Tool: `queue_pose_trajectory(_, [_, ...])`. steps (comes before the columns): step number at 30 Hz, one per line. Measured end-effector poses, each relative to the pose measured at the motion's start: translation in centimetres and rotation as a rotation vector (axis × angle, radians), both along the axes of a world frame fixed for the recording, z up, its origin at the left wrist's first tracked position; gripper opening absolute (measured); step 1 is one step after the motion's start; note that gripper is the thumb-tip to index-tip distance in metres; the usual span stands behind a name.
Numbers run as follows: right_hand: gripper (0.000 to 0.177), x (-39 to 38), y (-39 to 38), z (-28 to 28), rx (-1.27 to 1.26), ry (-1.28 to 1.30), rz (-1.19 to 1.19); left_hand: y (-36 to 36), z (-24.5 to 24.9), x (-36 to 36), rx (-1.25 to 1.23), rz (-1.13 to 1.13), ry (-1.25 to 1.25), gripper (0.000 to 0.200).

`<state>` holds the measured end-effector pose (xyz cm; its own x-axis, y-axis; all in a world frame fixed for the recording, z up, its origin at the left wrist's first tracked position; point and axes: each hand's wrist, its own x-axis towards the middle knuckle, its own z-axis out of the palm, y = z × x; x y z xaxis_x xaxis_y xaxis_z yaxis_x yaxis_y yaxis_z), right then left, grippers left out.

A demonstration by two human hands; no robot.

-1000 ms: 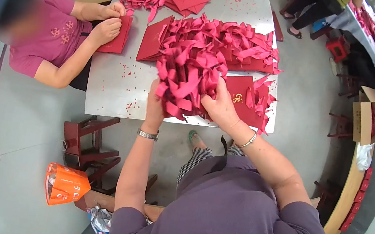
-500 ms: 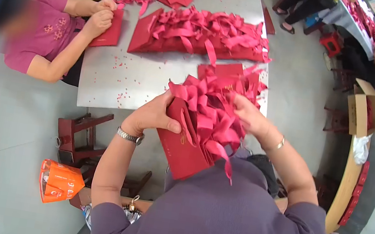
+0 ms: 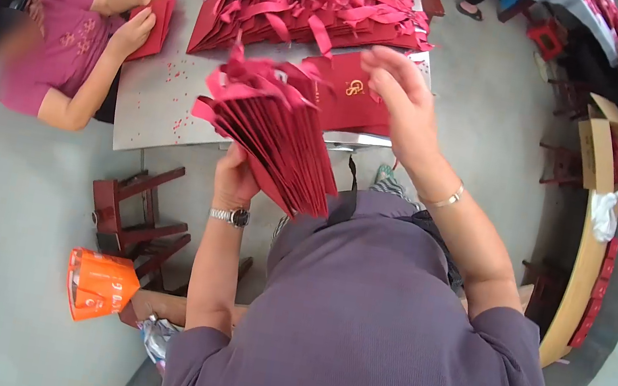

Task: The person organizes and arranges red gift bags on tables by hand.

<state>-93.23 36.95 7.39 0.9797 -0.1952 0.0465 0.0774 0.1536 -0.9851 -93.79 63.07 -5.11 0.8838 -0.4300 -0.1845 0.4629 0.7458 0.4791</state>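
Note:
My left hand [image 3: 236,179] is closed around the lower left side of a bundle of flat red paper gift bags [image 3: 283,152]. The bundle tilts, with its many edges fanned toward me and pink ribbon handles [image 3: 262,83] bunched along the top. My right hand [image 3: 407,107] is raised to the right of the bundle, fingers loosely curved and apart, holding nothing. Just left of its fingers, more red gift bags with a gold logo [image 3: 355,89] lie at the table's edge; the held bundle hides part of them.
A long row of ribboned red bags [image 3: 314,18] stands across the metal table [image 3: 147,113]. At left, a co-worker [image 3: 70,59] handles a red bag [image 3: 158,27]. Wooden stools [image 3: 129,216] and an orange bag [image 3: 99,287] are at lower left. An open carton [image 3: 608,153] sits at right.
My left hand has swung the bundle left and upward, turning its edges toward me. My right hand has let go of the ribbons and risen. The view has shifted slightly.

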Motion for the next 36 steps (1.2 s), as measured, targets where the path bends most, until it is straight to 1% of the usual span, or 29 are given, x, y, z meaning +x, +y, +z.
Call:
queue_pose_trajectory(1, [0.031, -1.2, -0.4, 0.1, 0.048, 0.020, 0.048, 0.3, -0.8, 0.0, -0.067, 0.014, 0.042, 0.054])
queue_pose_trajectory(2, [0.030, -2.4, -0.5, 0.2, 0.029, 0.071, 0.135, -0.2, -0.2, -0.1, -0.107, 0.074, 0.085, 0.050])
queue_pose_trajectory(3, [0.031, -3.4, -0.2, 0.1, 0.001, 0.047, 0.209, -1.1, 0.5, -0.2, -0.147, 0.131, 0.127, 0.047])
queue_pose_trajectory(4, [0.032, -4.3, 0.1, 0.1, -0.028, 0.023, 0.281, -1.5, 0.5, -0.2, -0.123, 0.216, 0.112, 0.042])
queue_pose_trajectory(5, [0.038, -5.0, 0.3, 0.7, -0.091, 0.029, 0.344, -2.0, 0.7, -0.2, -0.127, 0.231, 0.107, 0.042])
queue_pose_trajectory(7, [0.044, -5.2, 1.0, 0.6, -0.229, -0.254, 0.396, -2.8, 1.5, -0.4, -0.144, 0.271, 0.044, 0.041])
queue_pose_trajectory(8, [0.053, -5.3, 0.9, 1.0, -0.241, -0.263, 0.451, -3.2, 2.0, -0.6, -0.142, 0.267, 0.072, 0.041])
queue_pose_trajectory(9, [0.053, -5.3, 0.9, 1.2, -0.238, -0.266, 0.455, -3.6, 2.1, -0.8, -0.139, 0.272, 0.070, 0.041])
queue_pose_trajectory(11, [0.064, -5.4, 1.1, 1.6, -0.332, -0.417, 0.503, -4.4, 2.5, -1.1, -0.134, 0.271, -0.007, 0.041])
queue_pose_trajectory(12, [0.074, -5.3, 0.9, 1.3, -0.384, -0.430, 0.521, -4.6, 2.8, -1.3, -0.141, 0.256, 0.002, 0.042])
queue_pose_trajectory(13, [0.074, -5.4, 0.8, 1.5, -0.385, -0.430, 0.521, -4.8, 2.9, -1.4, -0.142, 0.255, 0.002, 0.042])
queue_pose_trajectory(15, [0.077, -5.6, 0.7, 1.9, -0.502, -0.472, 0.510, -5.1, 2.9, -1.6, -0.218, 0.235, 0.009, 0.044])
queue_pose_trajectory(19, [0.076, -5.7, 0.8, 1.7, -0.512, -0.507, 0.534, -5.0, 2.0, -1.7, -0.156, 0.252, -0.024, 0.045])
queue_pose_trajectory(21, [0.074, -5.5, 1.0, 1.5, -0.530, -0.551, 0.492, -4.7, 2.1, -2.0, -0.135, 0.266, -0.030, 0.044])
queue_pose_trajectory(22, [0.068, -5.5, 1.0, 1.5, -0.524, -0.571, 0.499, -4.7, 2.4, -2.3, -0.119, 0.273, -0.037, 0.044])
queue_pose_trajectory(23, [0.068, -5.5, 1.1, 1.6, -0.523, -0.573, 0.506, -4.7, 2.9, -2.7, -0.167, 0.264, -0.009, 0.044])
queue_pose_trajectory(25, [0.065, -5.6, 1.2, 2.0, -0.601, -0.642, 0.468, -4.8, 3.8, -3.0, -0.064, 0.312, -0.024, 0.045])
queue_pose_trajectory(26, [0.065, -5.4, 1.2, 2.1, -0.598, -0.641, 0.477, -4.9, 4.0, -3.1, -0.017, 0.330, -0.028, 0.046])
queue_pose_trajectory(27, [0.065, -5.3, 1.2, 2.2, -0.620, -0.659, 0.487, -4.8, 3.8, -3.1, -0.016, 0.337, -0.024, 0.046])
queue_pose_trajectory(29, [0.065, -5.1, 1.4, 2.4, -0.639, -0.674, 0.502, -4.6, 3.2, -2.8, -0.041, 0.352, -0.085, 0.046])
queue_pose_trajectory(30, [0.063, -5.1, 1.6, 2.4, -0.644, -0.687, 0.484, -4.5, 2.9, -2.9, -0.040, 0.356, -0.082, 0.046])
queue_pose_trajectory(32, [0.061, -5.1, 1.9, 2.3, -0.647, -0.703, 0.472, -4.3, 2.4, -3.1, -0.174, 0.354, -0.026, 0.046])
queue_pose_trajectory(33, [0.056, -5.0, 2.0, 2.0, -0.673, -0.776, 0.462, -4.1, 2.3, -3.2, -0.174, 0.361, -0.026, 0.046])
queue_pose_trajectory(35, [0.048, -4.7, 2.4, 2.1, -0.733, -0.915, 0.436, -3.9, 3.1, -3.3, -0.269, 0.270, 0.023, 0.044])
queue_pose_trajectory(36, [0.046, -4.6, 2.5, 2.5, -0.771, -0.950, 0.459, -4.0, 3.6, -3.4, -0.287, 0.274, 0.049, 0.043])
